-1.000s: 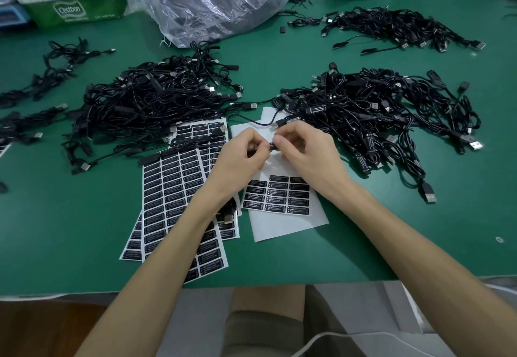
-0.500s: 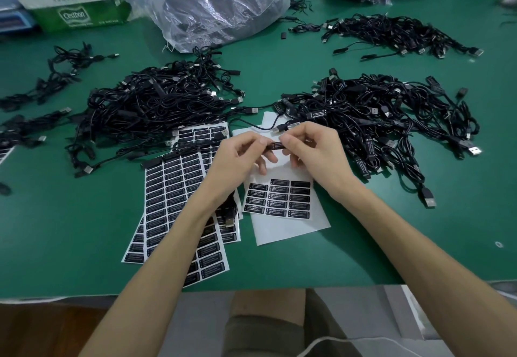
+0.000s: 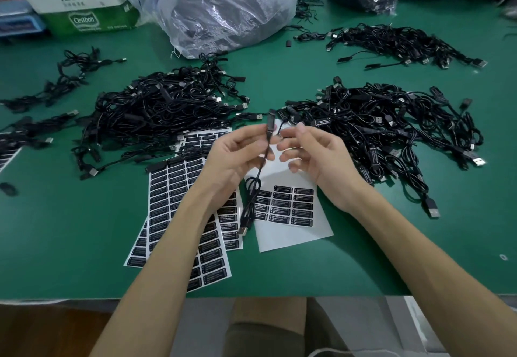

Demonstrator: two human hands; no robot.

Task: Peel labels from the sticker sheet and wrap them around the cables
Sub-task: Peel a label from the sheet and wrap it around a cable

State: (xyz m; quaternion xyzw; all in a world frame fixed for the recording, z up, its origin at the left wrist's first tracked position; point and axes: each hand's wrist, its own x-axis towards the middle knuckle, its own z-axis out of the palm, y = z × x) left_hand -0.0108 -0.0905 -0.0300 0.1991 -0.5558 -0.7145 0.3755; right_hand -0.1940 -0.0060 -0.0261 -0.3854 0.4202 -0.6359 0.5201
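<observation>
Left hand (image 3: 237, 156) pinches cable (image 3: 258, 177); right hand (image 3: 319, 158) loose, holding nothing. Risk: dangling plug (image 3: 242, 229) drags sticker sheet (image 3: 293, 237) near desk's (image 3: 84, 244) front edge, lifting labels (image 3: 291, 205).

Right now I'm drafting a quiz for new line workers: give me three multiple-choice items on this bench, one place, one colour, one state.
1. Where does the mostly peeled sticker sheet lie?
A. on the plastic bag
B. on the table, in front of the person
C. on the box

2. What colour is the table?
A. white
B. green
C. red

3. The raised cable is:
A. lying in a pile
B. sealed in a bag
C. pinched by the left hand

Answers:
1. B: its white backing lies flat on the table top.
2. B: green shows all around the piles.
3. C: it hangs from that hand's pinch.
</observation>
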